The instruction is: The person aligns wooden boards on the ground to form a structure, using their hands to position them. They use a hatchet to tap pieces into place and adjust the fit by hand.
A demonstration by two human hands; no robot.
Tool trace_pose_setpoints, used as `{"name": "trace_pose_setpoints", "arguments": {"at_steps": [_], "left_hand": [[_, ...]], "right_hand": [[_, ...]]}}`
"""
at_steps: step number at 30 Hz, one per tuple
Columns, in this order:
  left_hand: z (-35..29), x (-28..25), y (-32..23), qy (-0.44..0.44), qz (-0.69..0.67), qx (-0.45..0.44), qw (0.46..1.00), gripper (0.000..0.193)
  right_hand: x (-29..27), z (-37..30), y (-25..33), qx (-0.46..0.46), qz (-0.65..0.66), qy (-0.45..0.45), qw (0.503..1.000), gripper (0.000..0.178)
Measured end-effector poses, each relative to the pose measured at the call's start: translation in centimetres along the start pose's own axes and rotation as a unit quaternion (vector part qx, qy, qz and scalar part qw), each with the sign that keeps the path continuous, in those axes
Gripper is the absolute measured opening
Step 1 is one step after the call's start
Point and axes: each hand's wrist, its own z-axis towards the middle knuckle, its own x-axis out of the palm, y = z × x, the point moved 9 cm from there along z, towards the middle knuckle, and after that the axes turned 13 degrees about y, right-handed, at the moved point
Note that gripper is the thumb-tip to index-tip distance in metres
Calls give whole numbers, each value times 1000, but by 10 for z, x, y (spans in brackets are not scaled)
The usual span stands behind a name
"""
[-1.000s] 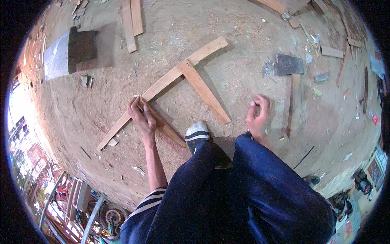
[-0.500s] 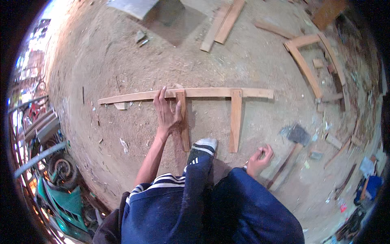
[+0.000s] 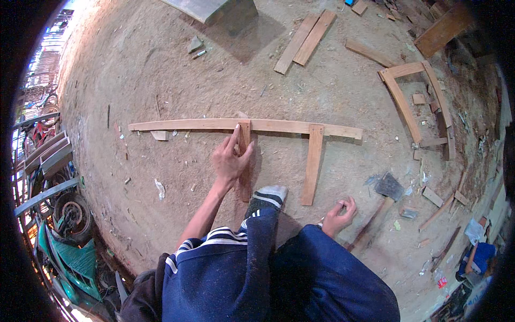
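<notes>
A long, thin wooden strip (image 3: 188, 125) lies crosswise on the dirt floor in front of me. Two shorter wooden pieces, a left crosspiece (image 3: 245, 180) and a right crosspiece (image 3: 312, 172), join it and point toward me. My left hand (image 3: 228, 161) is open at the left crosspiece, its index fingertip touching the wood near the joint and its thumb beside the piece. My right hand (image 3: 339, 217) is closed beside my right knee, fingers curled; whether anything is inside is hidden. Near it lies a hatchet-like tool (image 3: 389, 187) with a dark flat head and wooden handle.
At the right is a four-sided wooden frame (image 3: 403, 104). Two loose boards (image 3: 306, 43) lie farther off, near a grey box-like object (image 3: 225, 13). My socked foot (image 3: 271, 196) is between the crosspieces. A green motorbike (image 3: 67, 263) stands at left.
My left hand has shifted from the long strip to the left crosspiece's joint, its index finger now pointing onto it. My right hand stays by the knee. The view has tilted slightly.
</notes>
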Motion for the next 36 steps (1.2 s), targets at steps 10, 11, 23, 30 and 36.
{"name": "trace_pose_setpoints", "arguments": {"at_steps": [10, 11, 23, 30, 36], "left_hand": [[1, -3, -2, -10, -2, 32, 999, 71], [2, -3, -2, -5, -4, 30, 1000, 70], [3, -2, -5, 11, -15, 25, 1000, 71], [2, 1, -3, -7, -12, 43, 999, 72], [2, -4, -6, -26, -9, 80, 996, 72]], "right_hand": [[0, -2, 1, 0, -2, -11, 1000, 31], [1, -2, -1, 12, 6, -7, 1000, 31], [2, -2, -4, 0, 29, -13, 1000, 31], [2, -2, -1, 36, 38, 19, 998, 32], [1, -2, 5, 29, 61, 6, 998, 32]]}}
